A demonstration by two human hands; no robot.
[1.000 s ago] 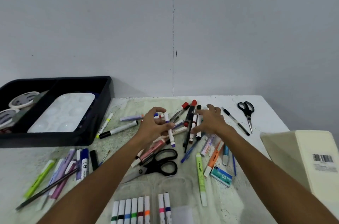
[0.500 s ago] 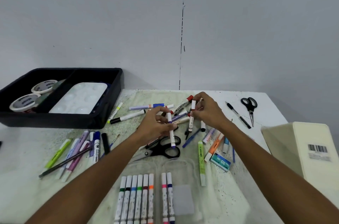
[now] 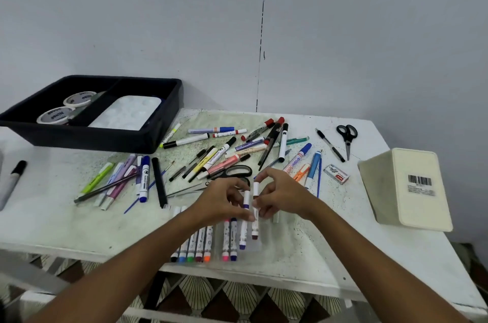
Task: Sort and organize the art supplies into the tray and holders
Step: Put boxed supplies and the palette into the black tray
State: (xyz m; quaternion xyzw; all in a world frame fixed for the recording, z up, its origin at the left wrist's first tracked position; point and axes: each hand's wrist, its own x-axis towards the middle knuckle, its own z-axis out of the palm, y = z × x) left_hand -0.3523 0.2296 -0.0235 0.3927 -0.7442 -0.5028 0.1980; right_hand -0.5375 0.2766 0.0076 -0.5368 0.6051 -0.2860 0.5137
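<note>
Low in the centre of the frame, your left hand (image 3: 224, 197) pinches a white marker with a purple cap (image 3: 244, 219), and your right hand (image 3: 281, 197) pinches a second white marker with a dark red cap (image 3: 255, 213). Both markers are held upright and side by side over the clear marker case (image 3: 257, 244) lying at the table's near edge. The fingers of both hands are curled round the barrels, caps pointing down toward you, seemingly so that the pair lines up with the markers already lying in the case. Those lie in two groups: five (image 3: 194, 246) at lower centre-left and a pink and a blue one (image 3: 229, 240) just beside your markers. Judging by this, you are about to lay these two in the free slots to the right of that pair.

Above your hands, at mid-frame, the unsorted pens and markers remain heaped with large black scissors (image 3: 232, 173) among them. The black tray (image 3: 163, 121) at upper left holds tape rolls (image 3: 64, 108) and a white palette (image 3: 126, 112). The cream holder (image 3: 406, 188) lies on its side at right, near a staple box (image 3: 336, 174) and small scissors (image 3: 347, 137).
</note>
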